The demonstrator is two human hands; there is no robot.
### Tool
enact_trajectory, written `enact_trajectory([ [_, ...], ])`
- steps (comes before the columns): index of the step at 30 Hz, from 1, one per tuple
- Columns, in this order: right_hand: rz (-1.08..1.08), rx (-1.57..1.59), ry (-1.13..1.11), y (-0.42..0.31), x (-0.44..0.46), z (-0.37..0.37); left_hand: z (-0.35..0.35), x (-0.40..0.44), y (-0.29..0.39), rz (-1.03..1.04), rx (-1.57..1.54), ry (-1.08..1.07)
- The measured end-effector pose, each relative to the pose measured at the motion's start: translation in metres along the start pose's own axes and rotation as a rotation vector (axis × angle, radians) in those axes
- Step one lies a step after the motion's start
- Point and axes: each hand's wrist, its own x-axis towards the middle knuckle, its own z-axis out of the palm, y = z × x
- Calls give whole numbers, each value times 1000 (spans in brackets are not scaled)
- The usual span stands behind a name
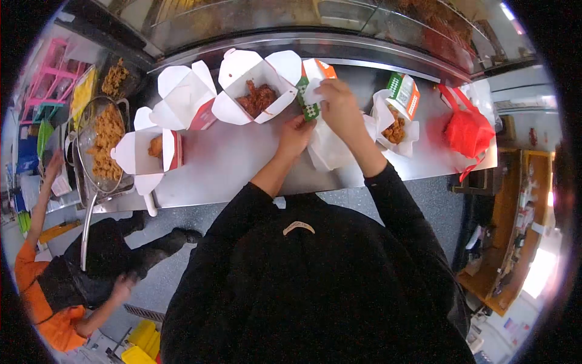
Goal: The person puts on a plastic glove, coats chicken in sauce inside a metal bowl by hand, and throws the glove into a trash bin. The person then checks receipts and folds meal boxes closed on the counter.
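Note:
My left hand (295,138) is closed on the lower end of a green, white and orange carton (310,100). Above it, my right hand (336,100) pinches something white and thin at the carton's opening; its exact shape is unclear. White paper (327,147) lies below the carton, between my wrists. Just left stands an open white box (230,109) with dark red glazed chicken (257,99). Farther left are an open white box (182,94) and another (142,164) with a fried piece (156,147). To the right, fried chicken (395,129) sits in a paper-lined green and orange carton (404,91).
A red bag (470,130) sits at the right of the metal counter (242,164). At the left, a long-handled strainer (90,209) lies over fried food (108,142). A co-worker in orange (30,273) stands at lower left, one hand (54,165) near the counter.

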Motion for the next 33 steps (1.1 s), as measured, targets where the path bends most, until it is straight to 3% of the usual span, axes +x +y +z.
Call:
enact_trajectory([
  [1, -56, -48, -13, 2, -3, 11, 1, -3, 2, 17, 55, 7],
  [8, 86, -162, -157, -4, -17, 35, 0, 12, -25, 287, 106, -9],
  [11, 129, -82, -170, -6, -14, 29, 1, 17, -29, 444, 174, -48],
  [14, 229, 32, -199, 0, -15, 30, 7, 20, -39, 413, -167, -43],
  [16, 383, 200, -289, -7, -8, 14, 6, 19, -41, 379, 132, 25],
  [17, 478, 180, -453, -10, 1, -4, 6, 18, -41, 358, 282, 59],
  [20, 1017, 889, -212, 27, -10, -14, 3, 27, -48, 393, 178, -62],
  [22, 986, 1340, -338, 24, -7, -53, 4, 16, -27, 196, 172, -64],
  [26, 1003, 1447, -140, 17, -10, -90, -13, 3, -8, 45, 168, -157],
  [29, 958, 1348, -6, 11, -18, -94, -21, 1, -1, -20, 61, -172],
  [32, 943, 1144, 59, 5, -26, -93, -16, -1, -8, 83, -216, -144],
  [33, 903, 1169, 65, 2, -30, -95, -15, -5, -12, 63, -148, -29],
])
